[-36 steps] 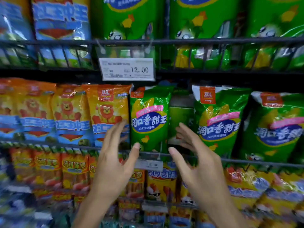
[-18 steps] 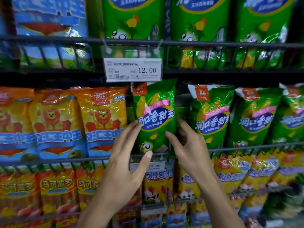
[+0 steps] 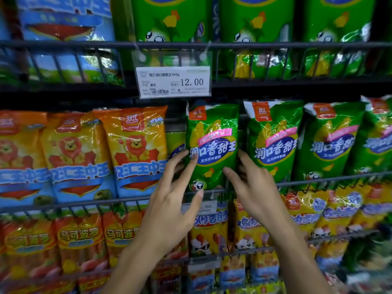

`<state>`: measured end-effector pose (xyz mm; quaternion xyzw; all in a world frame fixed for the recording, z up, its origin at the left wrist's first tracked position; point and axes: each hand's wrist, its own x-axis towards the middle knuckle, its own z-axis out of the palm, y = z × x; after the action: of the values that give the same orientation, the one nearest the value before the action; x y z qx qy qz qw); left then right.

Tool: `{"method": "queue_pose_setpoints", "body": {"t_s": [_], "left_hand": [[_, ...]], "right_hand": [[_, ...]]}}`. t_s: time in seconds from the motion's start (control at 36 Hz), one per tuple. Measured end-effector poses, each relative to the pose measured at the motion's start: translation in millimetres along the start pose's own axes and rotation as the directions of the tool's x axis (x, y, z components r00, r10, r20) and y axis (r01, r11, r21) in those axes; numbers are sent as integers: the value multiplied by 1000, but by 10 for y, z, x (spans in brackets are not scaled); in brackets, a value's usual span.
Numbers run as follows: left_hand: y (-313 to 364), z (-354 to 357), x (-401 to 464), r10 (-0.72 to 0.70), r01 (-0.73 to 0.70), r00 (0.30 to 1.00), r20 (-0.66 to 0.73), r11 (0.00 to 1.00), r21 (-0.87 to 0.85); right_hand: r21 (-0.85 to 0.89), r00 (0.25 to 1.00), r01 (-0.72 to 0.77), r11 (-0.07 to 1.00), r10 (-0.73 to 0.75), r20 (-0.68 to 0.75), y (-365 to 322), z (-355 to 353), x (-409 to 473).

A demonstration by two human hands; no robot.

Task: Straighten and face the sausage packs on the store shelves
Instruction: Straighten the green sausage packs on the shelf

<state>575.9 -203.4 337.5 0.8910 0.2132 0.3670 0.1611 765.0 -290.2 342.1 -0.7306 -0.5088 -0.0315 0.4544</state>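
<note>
- Hands first: your left hand [image 3: 169, 200] and right hand [image 3: 252, 187] flank one green pack [image 3: 213, 145] on the middle shelf [image 3: 127, 200], one on each side of it.
- Your left fingers [image 3: 192, 159] are spread wide and nearly straight, with the tips touching the pack's left edge; the thumb lies along the shelf's front rail under the pack.
- Your right fingers [image 3: 244, 155] are loosely bent at the pack's right edge, with the thumb on its lower front. You cannot tell whether they grip it or only touch it.
- That pack stands upright, label facing you, behind the front rail and just below the price tag [image 3: 173, 81] that hangs from the upper shelf's edge.
- More green packs [image 3: 273, 141] stand to its right, leaning slightly.
- Orange packs [image 3: 135, 149] fill the shelf's left end, faces forward.
- Another green pack [image 3: 176, 143] shows in the gap between the orange row and yours, set further back.
</note>
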Motion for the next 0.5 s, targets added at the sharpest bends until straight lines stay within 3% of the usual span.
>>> {"method": "queue_pose_setpoints", "body": {"t_s": [0.14, 0.28, 0.5], "left_hand": [[-30, -12, 20, 16, -17, 1000, -16, 999, -52], [-80, 46, 8, 52, -51, 998, -19, 996, 79], [-112, 39, 46, 68, -65, 998, -14, 984, 165]], "right_hand": [[15, 994, 56, 998, -55, -91, 27, 61, -17], [-89, 969, 131, 987, -146, -197, 19, 145, -79], [-122, 961, 135, 983, -159, -225, 33, 180, -100]]}}
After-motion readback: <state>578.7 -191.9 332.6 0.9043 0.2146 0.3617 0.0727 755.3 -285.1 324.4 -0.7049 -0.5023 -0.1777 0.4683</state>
